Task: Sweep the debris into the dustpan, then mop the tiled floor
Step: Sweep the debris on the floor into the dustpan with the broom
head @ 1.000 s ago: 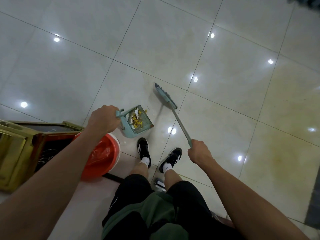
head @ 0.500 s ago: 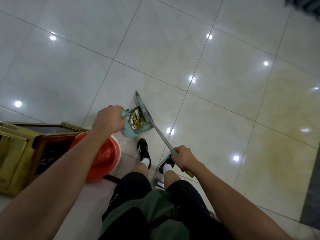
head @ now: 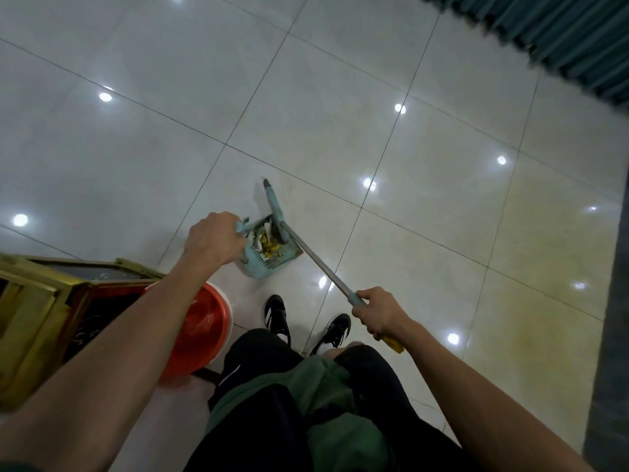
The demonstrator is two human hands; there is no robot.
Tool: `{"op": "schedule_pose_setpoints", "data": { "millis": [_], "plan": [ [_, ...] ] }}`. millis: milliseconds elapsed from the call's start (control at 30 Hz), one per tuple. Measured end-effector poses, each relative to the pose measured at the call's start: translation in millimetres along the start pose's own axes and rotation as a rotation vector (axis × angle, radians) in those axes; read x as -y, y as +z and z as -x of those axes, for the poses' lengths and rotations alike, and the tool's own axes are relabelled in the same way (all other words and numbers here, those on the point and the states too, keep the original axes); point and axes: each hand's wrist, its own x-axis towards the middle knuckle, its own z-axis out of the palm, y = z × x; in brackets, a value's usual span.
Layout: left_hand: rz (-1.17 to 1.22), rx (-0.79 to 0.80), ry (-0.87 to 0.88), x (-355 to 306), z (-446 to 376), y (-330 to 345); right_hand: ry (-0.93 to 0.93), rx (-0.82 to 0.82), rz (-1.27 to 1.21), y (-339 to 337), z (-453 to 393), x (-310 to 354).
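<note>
Left hand (head: 214, 238) clenched round teal dustpan (head: 269, 262) handle; right hand (head: 381, 313) gripping broom (head: 316, 258) shaft. Broom bristles hidden behind its head, over yellow debris (head: 269, 245); no legible writing.

Orange-red bucket (head: 204, 321) stands on the floor at lower left, touching a gold-framed cabinet (head: 41, 321) with dark panels. Teal pleated curtain (head: 558, 39) runs along the upper right corner. Dark strip (head: 612, 335) borders the right edge; material cannot be determined
</note>
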Motion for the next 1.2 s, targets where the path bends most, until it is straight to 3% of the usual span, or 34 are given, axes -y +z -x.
{"op": "schedule_pose_setpoints", "data": {
  "millis": [467,800,1200],
  "plan": [
    [0.044,-0.113,-0.15,-59,-25,-25,-0.083,0.013,-0.192,-109,-53,4],
    [0.184,-0.223,-0.343,-174,-46,-43,-0.188,0.085,-0.111,-238,-129,10],
    [0.328,-0.306,-0.545,-203,-96,-55,-0.306,0.035,0.039,-317,-209,79]
  ]
}}
